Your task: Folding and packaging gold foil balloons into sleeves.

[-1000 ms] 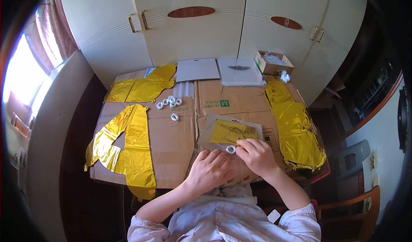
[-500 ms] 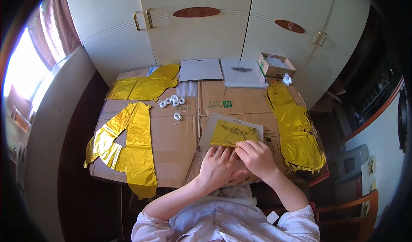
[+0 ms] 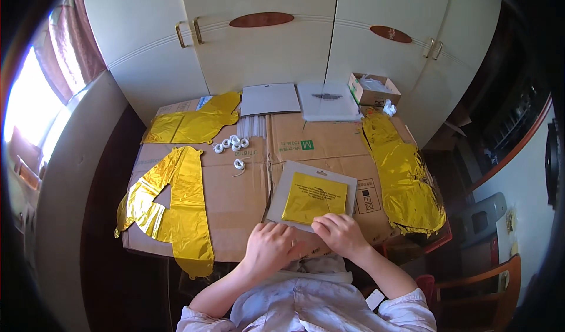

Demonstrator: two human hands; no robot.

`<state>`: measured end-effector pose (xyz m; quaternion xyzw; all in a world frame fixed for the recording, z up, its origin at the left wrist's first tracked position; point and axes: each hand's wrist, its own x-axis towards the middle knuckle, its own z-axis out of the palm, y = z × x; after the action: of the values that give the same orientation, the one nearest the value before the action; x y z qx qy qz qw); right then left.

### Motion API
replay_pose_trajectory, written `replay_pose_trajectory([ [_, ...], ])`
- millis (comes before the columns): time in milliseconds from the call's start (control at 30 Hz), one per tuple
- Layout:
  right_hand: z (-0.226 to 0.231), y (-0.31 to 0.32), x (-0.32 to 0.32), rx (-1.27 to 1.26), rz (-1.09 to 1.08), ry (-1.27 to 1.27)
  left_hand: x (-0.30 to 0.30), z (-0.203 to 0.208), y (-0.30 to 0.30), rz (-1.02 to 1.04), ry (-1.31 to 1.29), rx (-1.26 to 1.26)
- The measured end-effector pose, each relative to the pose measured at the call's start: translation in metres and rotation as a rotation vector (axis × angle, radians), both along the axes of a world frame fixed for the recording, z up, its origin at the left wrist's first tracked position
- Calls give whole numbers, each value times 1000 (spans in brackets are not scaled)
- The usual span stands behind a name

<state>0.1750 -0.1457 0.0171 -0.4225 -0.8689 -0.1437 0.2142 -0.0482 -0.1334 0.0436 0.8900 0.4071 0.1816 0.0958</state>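
Note:
A flat package (image 3: 268,211) lies on the cardboard in front of me: a folded yellow foil sheet (image 3: 316,198) with dark print, on a grey-white backing with a hang hole. My right hand (image 3: 341,235) is at its lower right edge, fingers curled with the fingertips against the foil's lower edge; what they pinch, if anything, is hidden. My left hand (image 3: 269,249) hovers by the lower left corner of the package, apart from it, loosely bent with the thumb away from the fingers and nothing held.
Flat gold foil balloons lie at left (image 3: 188,214), far left (image 3: 194,120) and right (image 3: 406,179). Several white ribbon rolls (image 3: 235,142) sit mid-left near clear straws (image 3: 253,126). Behind are a grey card (image 3: 271,99), a clear bag (image 3: 326,109) and a small box (image 3: 376,88).
The package has gone from tilted and creased to lying flatter, its print now plainer. My left hand has drawn back left and down from it; my right hand has moved slightly down.

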Motion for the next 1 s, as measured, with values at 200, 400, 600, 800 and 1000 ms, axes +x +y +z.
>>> replay_pose_trajectory([
  [200,-17,-9,-1,-25,-23,32,-14,-8,15,23,-52,150],
  [400,-7,-12,-1,-140,-11,143,-31,5,40,49,-26,54],
  [600,6,38,-7,-184,-97,171,-43,-4,166,131,55,82],
  [800,-31,52,-24,-405,-131,24,-36,-25,273,315,98,98],
  [1000,-38,51,-24,-396,-129,18,3,-29,311,566,147,-35],
])
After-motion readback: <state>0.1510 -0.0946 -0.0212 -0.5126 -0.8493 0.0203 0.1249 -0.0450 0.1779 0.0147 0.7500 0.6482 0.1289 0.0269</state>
